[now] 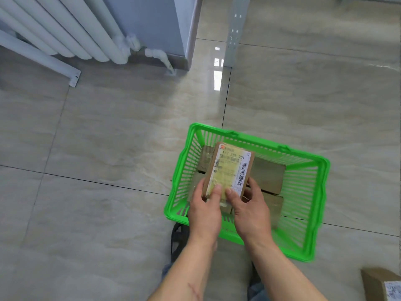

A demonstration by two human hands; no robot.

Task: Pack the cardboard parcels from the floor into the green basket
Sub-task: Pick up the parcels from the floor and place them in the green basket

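Head view: flat brown cardboard parcel w/ white-yellow shipping label [229, 170] held over bright green slatted plastic basket [321, 192] on glossy beige tiled floor [97, 148]; gripped at near end by left hand [205, 210] and right hand [249, 210], thumbs on label, fingers curled under; plain cardboard boxes [270, 173] already lying inside basket; another labelled cardboard box [384, 283] on floor bottom right, apart from basket; white radiator [65, 29] top left.

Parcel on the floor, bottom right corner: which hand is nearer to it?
Right. The right hand holds the labelled parcel over the green basket, on the floor parcel's side. The left hand grips the same parcel, farther left.
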